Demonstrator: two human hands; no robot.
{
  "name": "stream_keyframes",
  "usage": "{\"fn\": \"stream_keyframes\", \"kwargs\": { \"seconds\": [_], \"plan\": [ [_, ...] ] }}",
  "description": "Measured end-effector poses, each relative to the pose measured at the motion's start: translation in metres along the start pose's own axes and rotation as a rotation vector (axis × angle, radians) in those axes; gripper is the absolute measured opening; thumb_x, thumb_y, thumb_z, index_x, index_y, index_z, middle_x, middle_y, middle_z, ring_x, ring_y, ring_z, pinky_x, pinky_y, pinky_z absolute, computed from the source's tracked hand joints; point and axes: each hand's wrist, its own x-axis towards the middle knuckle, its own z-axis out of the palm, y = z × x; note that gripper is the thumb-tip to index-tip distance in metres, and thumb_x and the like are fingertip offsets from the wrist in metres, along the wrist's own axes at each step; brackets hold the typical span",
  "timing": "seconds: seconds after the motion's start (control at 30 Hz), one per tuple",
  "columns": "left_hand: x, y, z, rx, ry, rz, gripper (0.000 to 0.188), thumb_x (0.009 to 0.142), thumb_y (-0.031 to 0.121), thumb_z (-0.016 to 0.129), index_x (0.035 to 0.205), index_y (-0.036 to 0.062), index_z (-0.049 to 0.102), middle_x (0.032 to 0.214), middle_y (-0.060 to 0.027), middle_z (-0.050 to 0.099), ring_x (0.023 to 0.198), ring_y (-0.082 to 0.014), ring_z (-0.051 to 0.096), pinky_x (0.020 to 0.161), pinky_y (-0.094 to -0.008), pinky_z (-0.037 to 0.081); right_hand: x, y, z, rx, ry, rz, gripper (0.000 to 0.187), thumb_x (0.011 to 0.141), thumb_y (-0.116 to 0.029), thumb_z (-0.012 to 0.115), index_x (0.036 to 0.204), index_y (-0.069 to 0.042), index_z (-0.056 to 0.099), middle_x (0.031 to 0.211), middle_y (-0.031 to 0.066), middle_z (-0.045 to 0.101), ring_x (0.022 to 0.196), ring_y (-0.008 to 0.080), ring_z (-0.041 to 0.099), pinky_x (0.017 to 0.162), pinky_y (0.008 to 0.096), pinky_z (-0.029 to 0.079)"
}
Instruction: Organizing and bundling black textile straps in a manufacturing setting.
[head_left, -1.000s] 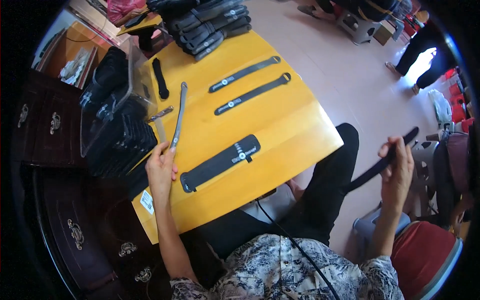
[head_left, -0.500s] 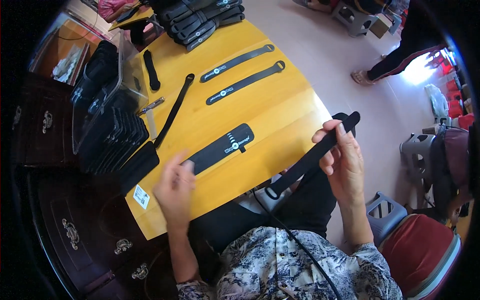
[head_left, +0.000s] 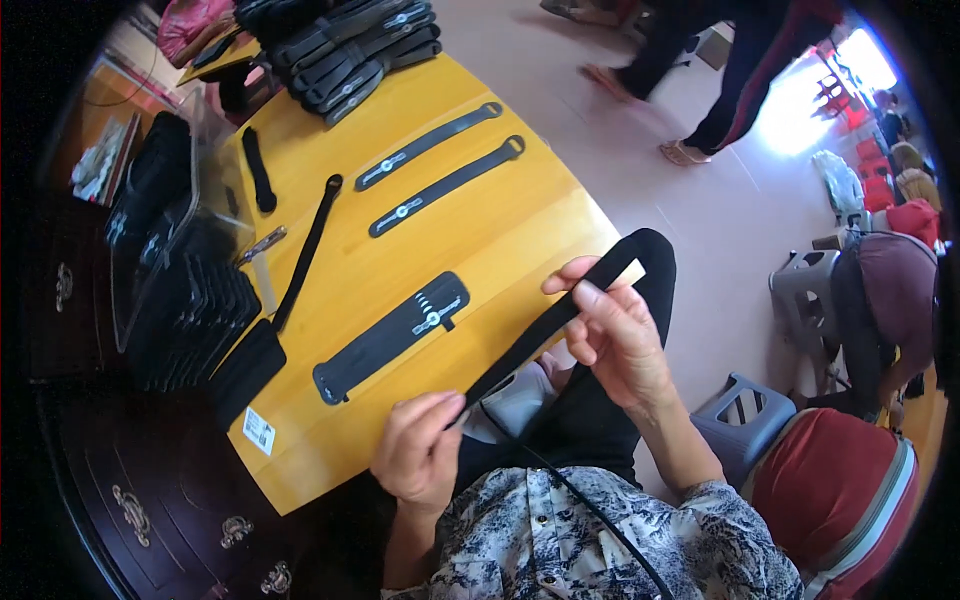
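A narrow black strap [head_left: 522, 345] stretches between my two hands, slanting up to the right over my lap beside the table edge. My left hand [head_left: 420, 450] pinches its lower end, and the fingers hide that end. Near the upper end my right hand [head_left: 625, 335] grips the strap between thumb and fingers; a small pale piece shows at the tip. A wider black strap [head_left: 385, 340] with white print lies flat on the yellow table [head_left: 500, 240] in front of me. Two black straps with ring ends, a lower one [head_left: 450, 185] and an upper one [head_left: 430, 145], lie side by side farther back.
Toward the left lie two more narrow straps [head_left: 308, 255] [head_left: 257, 170] and a small metal tool [head_left: 263, 245]. A clear bin [head_left: 190, 225] holds black straps at the left edge. Bundled straps [head_left: 345, 55] are piled at the back. A person's legs [head_left: 720, 90] stand beyond the table; a grey stool [head_left: 740, 415] is right.
My left hand has moved from beside the wide strap to the lower end of the narrow strap and now holds it. My right hand has lowered slightly leftward. The whole view has shifted.
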Motion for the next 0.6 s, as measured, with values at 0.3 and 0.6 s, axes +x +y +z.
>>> {"fn": "stream_keyframes", "kwargs": {
  "seconds": [0.3,0.6],
  "plan": [
    [-0.014,-0.002,-0.018,-0.539,0.142,-0.668,0.009,0.084,-0.009,0.058,0.093,-0.0073,0.061,0.088,-0.014,0.061,0.067,-0.0171,0.063,0.06,-0.0247,0.051,-0.001,0.0,-0.008,-0.094,-0.126,0.038,0.017,0.086,0.0,0.064,0.101,0.0,0.057,0.1,0.0157,0.06,0.076,0.0156,0.067,0.061,0.0242,0.055],
    [-0.028,-0.017,-0.047,-0.668,0.087,-0.856,0.012,0.091,0.005,0.057,0.092,-0.0057,0.062,0.08,-0.0115,0.063,0.062,-0.0163,0.06,0.056,-0.0268,0.048,0.002,0.007,-0.017,-0.237,-0.095,0.066,0.015,0.089,-0.006,0.064,0.102,0.001,0.06,0.086,0.0093,0.067,0.072,0.0114,0.067,0.058,0.0196,0.055]
  ]
}}
